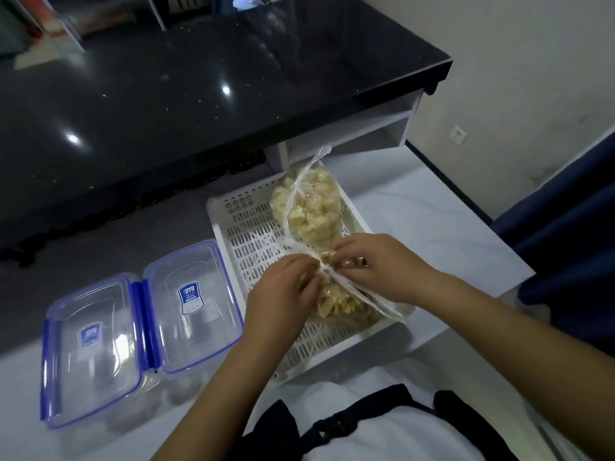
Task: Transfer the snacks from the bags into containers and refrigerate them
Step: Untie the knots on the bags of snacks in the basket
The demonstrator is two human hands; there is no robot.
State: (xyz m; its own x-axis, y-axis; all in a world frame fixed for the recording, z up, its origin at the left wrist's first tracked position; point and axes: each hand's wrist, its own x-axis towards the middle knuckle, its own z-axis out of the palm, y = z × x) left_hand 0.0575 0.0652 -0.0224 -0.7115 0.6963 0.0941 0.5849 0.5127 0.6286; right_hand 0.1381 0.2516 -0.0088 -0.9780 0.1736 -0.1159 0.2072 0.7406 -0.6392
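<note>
Two clear bags of pale yellow snacks lie in a white slotted basket (pixel 246 234). The far bag (pixel 307 207) is tied shut with its knot pointing away. The near bag (pixel 336 301) lies under my hands, its knot between them. My left hand (pixel 283 287) pinches the knot from the left with curled fingers. My right hand (pixel 376 264) pinches the twisted plastic at the knot from the right. Two clear containers with blue-clip lids stand to the left on the white table: one (pixel 193 304) beside the basket, the other (pixel 90 351) farther left. Both lids are on.
A black glossy counter (pixel 199 94) rises behind the table, with a white shelf below its right end. A dark blue chair (pixel 572 247) stands at the right. My white top and a dark strap show at the bottom edge.
</note>
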